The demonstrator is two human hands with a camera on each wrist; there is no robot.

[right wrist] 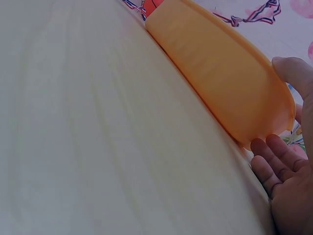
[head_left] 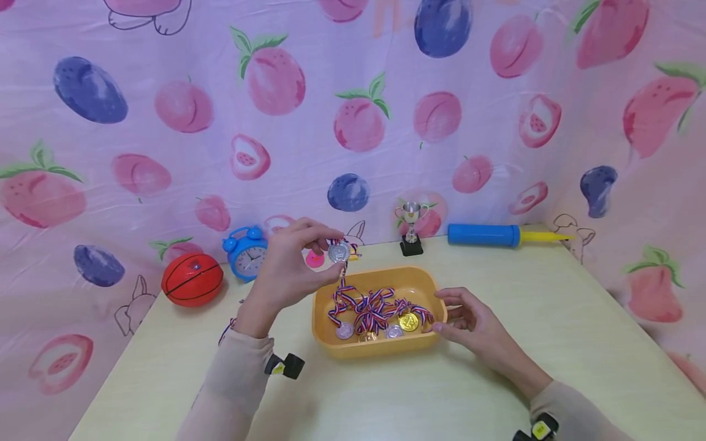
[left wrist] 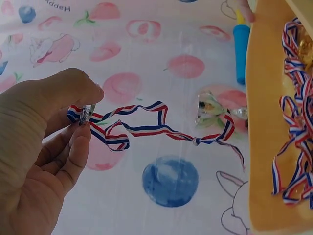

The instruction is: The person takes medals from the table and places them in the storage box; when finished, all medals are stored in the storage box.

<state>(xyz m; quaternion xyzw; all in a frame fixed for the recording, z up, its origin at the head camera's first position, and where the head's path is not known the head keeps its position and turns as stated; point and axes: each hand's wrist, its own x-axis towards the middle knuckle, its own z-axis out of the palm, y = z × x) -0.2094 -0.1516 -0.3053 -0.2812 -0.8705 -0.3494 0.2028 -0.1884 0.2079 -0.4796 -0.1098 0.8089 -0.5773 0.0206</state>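
Thumb and fingers of my left hand [head_left: 295,263] pinch a silver medal [head_left: 339,252], raised above the left rim of an orange-yellow plastic basin [head_left: 380,352]. Its striped red, white and blue ribbon [left wrist: 161,128] hangs down toward the basin in the head view. Inside lie more medals with tangled ribbons [head_left: 375,309]: a gold medal [head_left: 409,321], silver ones [head_left: 344,331] and a bronze-looking one [head_left: 368,337]. At the basin's right end, my right hand [head_left: 480,327] holds it, thumb at the rim and fingers against the end wall in the right wrist view.
Behind the basin stand a small trophy cup [head_left: 411,226] and a blue pump [head_left: 482,235] with a yellow tip. A blue alarm clock [head_left: 247,254] and a red ball [head_left: 192,280] are at the left. Another striped ribbon [head_left: 225,331] shows beside my left wrist.
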